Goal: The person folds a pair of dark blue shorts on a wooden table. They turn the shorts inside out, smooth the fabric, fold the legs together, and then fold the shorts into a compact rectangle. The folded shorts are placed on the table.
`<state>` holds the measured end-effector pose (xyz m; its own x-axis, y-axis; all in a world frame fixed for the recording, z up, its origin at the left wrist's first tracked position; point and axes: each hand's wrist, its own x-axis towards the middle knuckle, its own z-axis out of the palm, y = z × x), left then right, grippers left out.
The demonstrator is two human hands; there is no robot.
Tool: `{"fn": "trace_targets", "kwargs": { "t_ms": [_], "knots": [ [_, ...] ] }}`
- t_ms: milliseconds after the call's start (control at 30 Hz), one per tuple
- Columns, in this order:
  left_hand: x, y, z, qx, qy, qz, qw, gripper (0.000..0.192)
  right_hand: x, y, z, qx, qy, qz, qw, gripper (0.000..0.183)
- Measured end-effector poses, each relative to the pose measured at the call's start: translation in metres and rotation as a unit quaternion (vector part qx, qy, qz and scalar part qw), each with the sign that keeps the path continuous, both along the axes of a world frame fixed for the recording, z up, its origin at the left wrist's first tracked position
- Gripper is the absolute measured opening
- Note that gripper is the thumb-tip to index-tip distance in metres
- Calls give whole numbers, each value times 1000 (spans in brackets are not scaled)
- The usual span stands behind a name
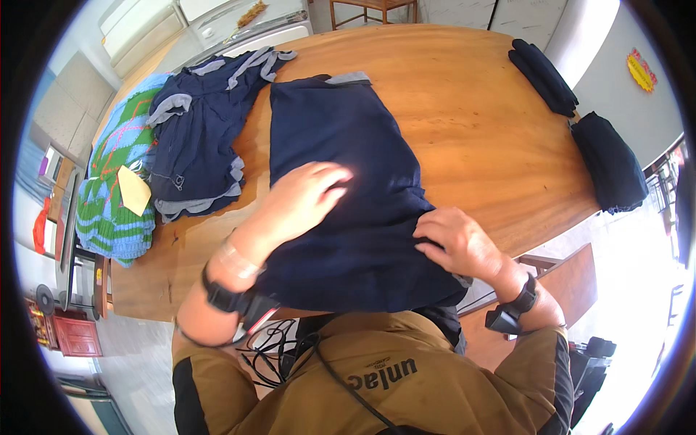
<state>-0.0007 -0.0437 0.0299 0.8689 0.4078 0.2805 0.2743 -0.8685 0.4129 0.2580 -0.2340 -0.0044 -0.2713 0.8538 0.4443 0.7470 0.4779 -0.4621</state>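
A navy garment with grey trim (pixel 348 136) lies spread on the wooden table in front of me, reaching down to the table's near edge. Over its left middle is my left hand (pixel 310 198), fingers bent and slightly blurred; whether it touches the cloth is unclear. My right hand (pixel 457 239) rests at the garment's right edge with curled fingers, where the fabric is creased. Whether those fingers pinch the cloth cannot be made out. To the left lies another navy garment with grey trim (pixel 201 125), rumpled.
A green and blue knitted piece (pixel 117 179) with a pale yellow tag (pixel 134 190) lies at the wooden table's (pixel 462 109) left edge. Two folded dark cloth bundles (pixel 544 76) (pixel 609 163) lie along the right edge. Black cables (pixel 272 348) hang near my lap.
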Motion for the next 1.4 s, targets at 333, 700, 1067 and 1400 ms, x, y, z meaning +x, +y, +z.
{"fn": "trace_targets", "kwargs": {
  "t_ms": [333,700,1067,1400],
  "knots": [
    [90,56,-85,69,109,84,988,68,-8,-34,-19,-4,-31,-82,996,33],
    [70,31,-65,39,78,10,996,68,24,-3,6,-60,53,-28,996,20],
    [22,-42,-67,60,102,-67,991,79,21,152,-39,-114,-190,-50,974,64],
    [22,-28,-51,-45,60,-127,989,65,49,174,-28,-185,-221,-129,949,70]
  ]
}}
